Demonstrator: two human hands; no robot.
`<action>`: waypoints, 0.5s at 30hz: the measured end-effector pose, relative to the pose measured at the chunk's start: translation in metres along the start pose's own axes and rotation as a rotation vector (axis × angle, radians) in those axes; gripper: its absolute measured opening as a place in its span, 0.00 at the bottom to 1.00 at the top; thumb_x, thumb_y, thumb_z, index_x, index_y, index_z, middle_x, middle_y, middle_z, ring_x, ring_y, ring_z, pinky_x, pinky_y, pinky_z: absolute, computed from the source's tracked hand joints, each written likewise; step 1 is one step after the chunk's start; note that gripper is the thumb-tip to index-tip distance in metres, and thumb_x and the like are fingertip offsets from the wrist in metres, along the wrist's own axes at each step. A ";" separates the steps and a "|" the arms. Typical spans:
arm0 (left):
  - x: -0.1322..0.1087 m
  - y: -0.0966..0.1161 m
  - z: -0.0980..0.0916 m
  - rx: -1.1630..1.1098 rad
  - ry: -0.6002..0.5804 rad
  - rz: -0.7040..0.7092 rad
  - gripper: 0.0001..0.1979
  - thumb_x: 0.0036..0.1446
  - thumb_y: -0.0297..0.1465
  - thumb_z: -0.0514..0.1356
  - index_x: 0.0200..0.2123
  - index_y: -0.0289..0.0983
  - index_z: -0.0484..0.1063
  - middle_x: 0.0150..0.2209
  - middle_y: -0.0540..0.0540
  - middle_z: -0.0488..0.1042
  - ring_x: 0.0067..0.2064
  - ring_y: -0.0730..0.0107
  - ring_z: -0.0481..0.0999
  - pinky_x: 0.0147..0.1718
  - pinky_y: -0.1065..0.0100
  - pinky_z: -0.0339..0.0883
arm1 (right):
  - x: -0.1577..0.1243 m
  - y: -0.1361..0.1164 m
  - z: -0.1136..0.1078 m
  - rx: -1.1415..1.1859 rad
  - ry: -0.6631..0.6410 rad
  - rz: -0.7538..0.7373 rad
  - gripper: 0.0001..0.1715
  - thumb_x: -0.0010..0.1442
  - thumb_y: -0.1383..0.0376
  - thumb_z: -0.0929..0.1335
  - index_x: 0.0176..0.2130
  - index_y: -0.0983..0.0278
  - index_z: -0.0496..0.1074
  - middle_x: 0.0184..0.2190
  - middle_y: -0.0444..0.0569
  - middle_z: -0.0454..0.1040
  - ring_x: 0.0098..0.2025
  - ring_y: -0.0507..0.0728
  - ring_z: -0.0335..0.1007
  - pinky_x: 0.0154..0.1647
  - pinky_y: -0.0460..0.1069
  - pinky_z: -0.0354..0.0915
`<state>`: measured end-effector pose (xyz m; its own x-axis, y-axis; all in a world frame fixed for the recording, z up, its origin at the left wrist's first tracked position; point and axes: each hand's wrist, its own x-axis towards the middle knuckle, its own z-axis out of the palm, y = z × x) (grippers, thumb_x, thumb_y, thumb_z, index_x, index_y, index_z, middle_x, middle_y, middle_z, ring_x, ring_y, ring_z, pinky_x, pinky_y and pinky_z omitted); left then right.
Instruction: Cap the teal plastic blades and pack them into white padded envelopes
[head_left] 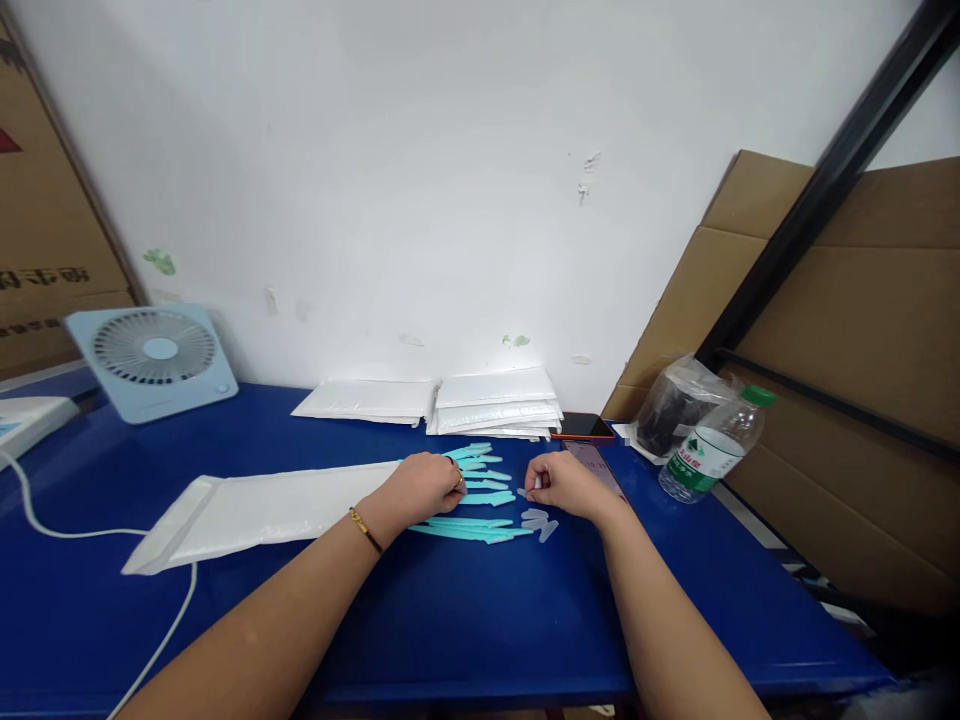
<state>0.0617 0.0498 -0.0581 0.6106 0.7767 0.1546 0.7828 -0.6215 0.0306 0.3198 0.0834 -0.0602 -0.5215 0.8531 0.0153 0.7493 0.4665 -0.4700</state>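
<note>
Several thin turquoise plastic sticks (480,530) lie side by side on the blue table, pointing right. My left hand (429,488) rests over their left part, its fingers curled on one of the turquoise sticks. To the right, my right hand (559,482) pinches a small translucent cap near the sticks' tips. Just below it lie several loose translucent caps (548,530). A long white padded envelope (262,507) lies flat to the left, its right end reaching under the sticks or my left hand; which one is hidden.
Stacked white envelopes (495,400) sit against the wall. Two phones (583,427) lie behind my right hand. A water bottle (709,450) and a bagged dark item (673,405) stand at the right. A light blue fan (156,350) and a white cable (176,615) are at the left.
</note>
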 end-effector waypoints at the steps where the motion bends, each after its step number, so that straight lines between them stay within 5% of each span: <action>1: 0.000 0.000 0.000 -0.014 0.004 0.017 0.09 0.53 0.33 0.55 0.26 0.39 0.73 0.28 0.48 0.73 0.30 0.71 0.71 0.24 0.72 0.54 | 0.000 0.000 0.000 -0.004 0.005 0.001 0.03 0.46 0.67 0.68 0.26 0.65 0.72 0.24 0.45 0.73 0.25 0.50 0.65 0.24 0.42 0.57; 5: 0.000 -0.002 0.004 -0.064 0.002 0.073 0.08 0.51 0.37 0.58 0.33 0.42 0.74 0.32 0.49 0.74 0.34 0.70 0.72 0.25 0.73 0.55 | 0.001 -0.001 0.001 0.004 0.015 -0.008 0.03 0.46 0.67 0.68 0.25 0.65 0.72 0.24 0.45 0.73 0.25 0.50 0.65 0.23 0.42 0.57; 10: 0.001 0.002 0.002 0.045 0.010 0.025 0.08 0.48 0.26 0.54 0.20 0.38 0.69 0.22 0.49 0.71 0.26 0.71 0.70 0.22 0.71 0.51 | 0.000 0.000 0.000 0.039 -0.002 -0.019 0.02 0.47 0.68 0.68 0.26 0.65 0.72 0.24 0.45 0.74 0.25 0.50 0.67 0.24 0.42 0.58; 15: 0.002 0.003 0.002 -0.017 0.023 -0.043 0.07 0.46 0.26 0.54 0.23 0.39 0.71 0.25 0.49 0.74 0.27 0.71 0.71 0.23 0.73 0.53 | 0.001 0.000 0.001 0.049 -0.004 -0.037 0.04 0.47 0.67 0.68 0.27 0.65 0.74 0.24 0.44 0.74 0.25 0.50 0.66 0.24 0.42 0.58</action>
<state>0.0654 0.0502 -0.0594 0.5735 0.8002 0.1754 0.8059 -0.5895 0.0548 0.3188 0.0837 -0.0615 -0.5502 0.8345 0.0296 0.7087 0.4854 -0.5120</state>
